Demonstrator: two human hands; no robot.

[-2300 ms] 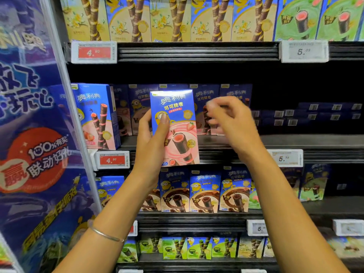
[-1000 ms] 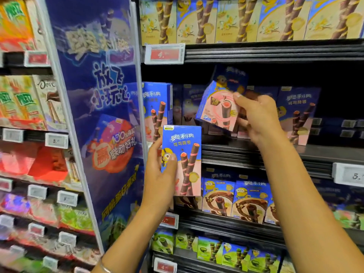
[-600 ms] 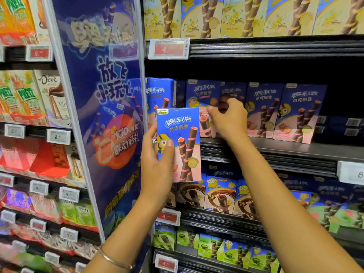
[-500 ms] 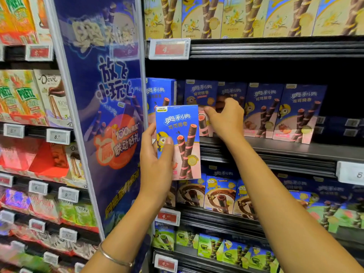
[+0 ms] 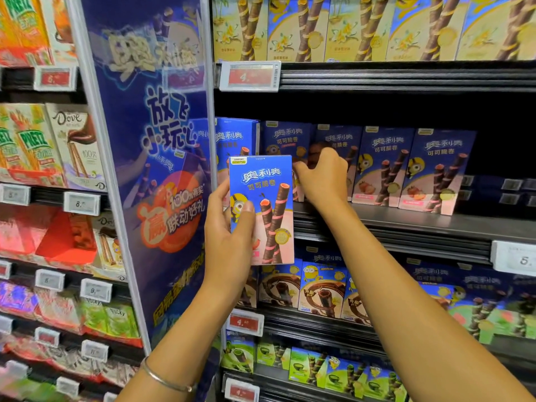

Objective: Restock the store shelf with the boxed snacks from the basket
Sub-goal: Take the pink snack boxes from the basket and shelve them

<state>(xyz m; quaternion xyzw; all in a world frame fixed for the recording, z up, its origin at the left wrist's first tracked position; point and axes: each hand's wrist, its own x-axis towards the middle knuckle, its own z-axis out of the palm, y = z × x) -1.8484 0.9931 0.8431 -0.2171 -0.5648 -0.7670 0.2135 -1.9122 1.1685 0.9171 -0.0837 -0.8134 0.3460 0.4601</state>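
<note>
My left hand (image 5: 229,227) grips a blue and pink snack box (image 5: 262,210) upright in front of the shelves, thumb across its front. My right hand (image 5: 322,175) reaches over the middle shelf (image 5: 406,224), its fingers curled on a matching snack box (image 5: 336,137) that stands in the front row. That row has further same-type boxes (image 5: 385,166) to the right and one (image 5: 285,140) to the left. My hand hides the lower part of the held shelf box. No basket is in view.
A blue promo panel (image 5: 162,169) stands out from the shelf front just left of my left hand. Yellow boxes (image 5: 342,27) fill the shelf above, chocolate boxes (image 5: 322,288) the shelf below. A dark gap (image 5: 499,158) lies right of the row. Price tags (image 5: 249,75) line the edges.
My right hand carried a tilted box to the middle shelf and stood it upright in the row, and still rests on it. My left hand keeps holding the other box, slightly raised.
</note>
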